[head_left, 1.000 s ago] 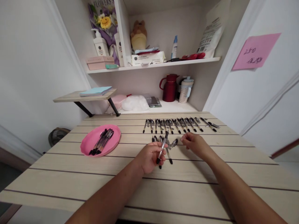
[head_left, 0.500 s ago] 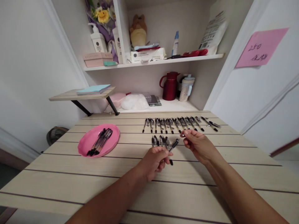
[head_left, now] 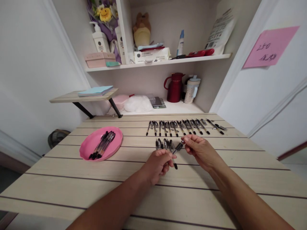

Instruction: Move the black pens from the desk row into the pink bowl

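A black-and-clear pen (head_left: 177,148) is held tilted above the surface (head_left: 96,182), to the right of a pink scalloped tray (head_left: 83,145). The left hand (head_left: 158,164), right of the tray, has its fingers closed on the pen's barrel. The right hand (head_left: 200,150), farther right of the tray, has its fingertips pinched on a small silver piece (head_left: 183,141) at the pen's upper end; whether that piece is joined to the pen cannot be told.

Just beyond the left hand, also right of the tray, lies a small cluster of pens and pen parts (head_left: 165,144), partly hidden by the hand. A long row of pens and loose parts (head_left: 181,128) runs across the wood-look surface, right of the tray and farther back. Inside the tray, a bundle of pens (head_left: 103,145) lies slantwise.

Behind the tray, a little raised shelf (head_left: 63,97) carries light-blue paper (head_left: 97,90). Behind the tray and well to its right stand a dark red jug (head_left: 175,89) and a speckled tumbler (head_left: 190,91). Far right of the tray, a pink note (head_left: 271,48) with handwriting hangs on the wall.
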### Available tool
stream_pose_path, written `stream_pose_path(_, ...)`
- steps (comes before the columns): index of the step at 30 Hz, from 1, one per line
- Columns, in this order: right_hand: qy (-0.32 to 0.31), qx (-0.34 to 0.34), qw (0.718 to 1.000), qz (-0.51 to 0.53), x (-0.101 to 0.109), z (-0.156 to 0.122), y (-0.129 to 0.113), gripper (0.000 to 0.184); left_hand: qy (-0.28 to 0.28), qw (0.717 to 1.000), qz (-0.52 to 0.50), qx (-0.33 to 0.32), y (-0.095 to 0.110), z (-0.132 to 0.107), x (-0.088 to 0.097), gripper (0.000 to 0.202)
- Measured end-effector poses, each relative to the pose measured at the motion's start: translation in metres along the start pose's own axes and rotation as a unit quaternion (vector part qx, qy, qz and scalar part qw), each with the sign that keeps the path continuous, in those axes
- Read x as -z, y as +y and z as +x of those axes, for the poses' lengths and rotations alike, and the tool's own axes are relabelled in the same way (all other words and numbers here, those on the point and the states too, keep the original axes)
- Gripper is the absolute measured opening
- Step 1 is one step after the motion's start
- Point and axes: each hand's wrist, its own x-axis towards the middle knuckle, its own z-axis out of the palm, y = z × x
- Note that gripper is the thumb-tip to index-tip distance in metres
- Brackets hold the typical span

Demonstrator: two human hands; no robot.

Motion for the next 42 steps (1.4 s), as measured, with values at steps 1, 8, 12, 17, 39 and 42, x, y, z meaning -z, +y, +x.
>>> stream_pose_path(1, -0.011, -0.010, 1.000, 0.012, 0.0005, 0.0001, -0.0002, 0.029, -0.001, 1.000, 0.000, -0.004, -0.0001, 0.0001, 0.0002, 0.027)
stream_pose_path(8, -0.070, -0.059, 0.994, 0.066, 0.0030, 0.0012, 0.0007, 0.025, -0.005, 1.000, -0.003, -0.023, -0.0015, -0.0003, -0.0005, 0.025)
stream_pose_path(12, -0.075, -0.058, 0.994, 0.058, 0.0024, 0.0014, 0.0031, 0.023, 0.006, 0.999, 0.000, -0.033, -0.0019, -0.0008, -0.0027, 0.022)
stream_pose_path(17, -0.069, -0.042, 0.997, 0.019, -0.0007, 0.0001, 0.0060, 0.022, 0.043, 0.998, 0.021, -0.048, -0.0019, -0.0005, -0.0057, 0.017)
stream_pose_path(39, -0.102, -0.045, 0.992, 0.057, 0.0032, 0.0026, 0.0079, 0.016, 0.026, 0.998, 0.009, -0.050, -0.0033, 0.0011, -0.0040, 0.018)
stream_pose_path(42, -0.111, -0.043, 0.991, 0.054, 0.0023, 0.0016, 0.0064, 0.019, 0.029, 0.998, 0.014, -0.051, -0.0032, 0.0012, -0.0039, 0.019)
